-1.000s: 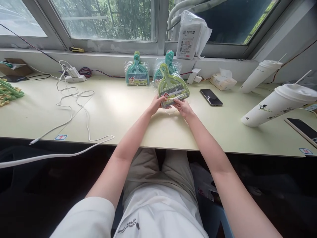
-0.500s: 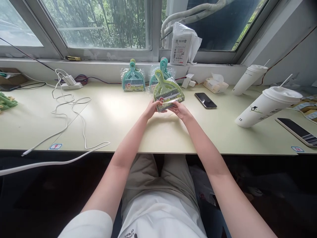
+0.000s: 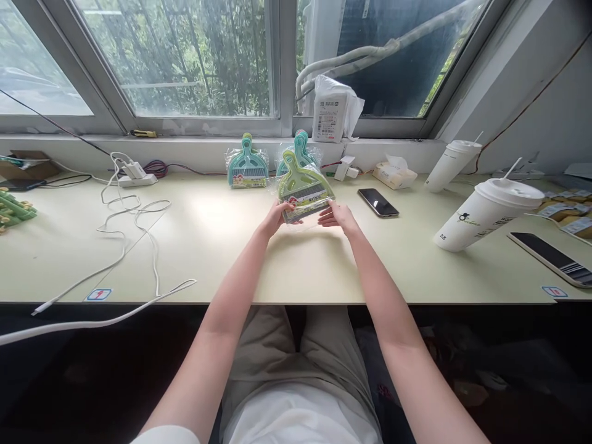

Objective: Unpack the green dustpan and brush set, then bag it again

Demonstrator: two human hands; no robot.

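Where both reach — dustpan pack [image 3: 303, 190] between left hand [image 3: 274, 217], right hand [image 3: 337, 215]

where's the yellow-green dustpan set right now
The yellow-green plastic dustpan set in clear wrap is mid-desk in the head view, held between the left hand and right hand, just in front of two teal dustpan sets.

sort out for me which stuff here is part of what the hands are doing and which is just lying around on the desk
In hand: green dustpan set, wrapped in clear plastic, held by left hand and right hand.

Lying about: two teal dustpan sets, phone, two lidded cups, tissue box, white cable, charger, parcel.
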